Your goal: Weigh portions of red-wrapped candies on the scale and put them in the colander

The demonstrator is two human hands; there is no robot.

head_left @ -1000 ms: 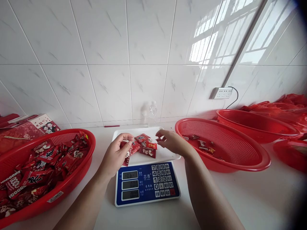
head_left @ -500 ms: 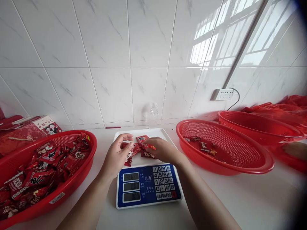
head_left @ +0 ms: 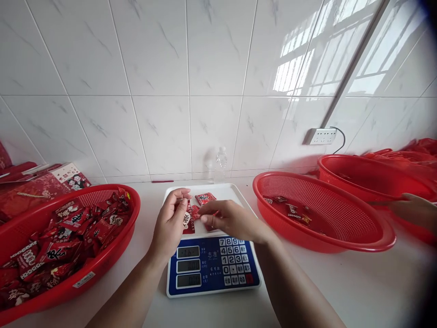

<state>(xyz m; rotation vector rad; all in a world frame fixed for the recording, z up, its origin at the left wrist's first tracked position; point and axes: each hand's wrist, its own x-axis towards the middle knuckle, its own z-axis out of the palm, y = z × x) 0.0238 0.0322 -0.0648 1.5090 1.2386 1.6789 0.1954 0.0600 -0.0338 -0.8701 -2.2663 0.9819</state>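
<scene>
Both of my hands are over the white tray (head_left: 237, 193) of a blue-fronted digital scale (head_left: 213, 291). My left hand (head_left: 171, 217) is curled at the tray's left side, holding a red candy packet (head_left: 189, 222) with white print beside its thumb; its lower fingers are hidden. From the right, my right hand (head_left: 230, 219) pinches a small red packet (head_left: 195, 212) between thumb and fingertips, close to the left hand's packet. Behind them another red packet (head_left: 205, 198) lies flat on the tray. One more is partly covered under my right hand.
A red basket (head_left: 112, 243) heaped with candy packets stands left. On the right, a red basket (head_left: 317, 243) holds several packets, with another red basket (head_left: 368, 168) behind. Another person's hand (head_left: 413, 207) is at far right. A clear bottle (head_left: 221, 159) stands by the tiled wall.
My right hand has drawn back slightly and its fingertips now show on a small packet. The left hand's packet has tilted more upright. Another person's hand has come into clearer view.
</scene>
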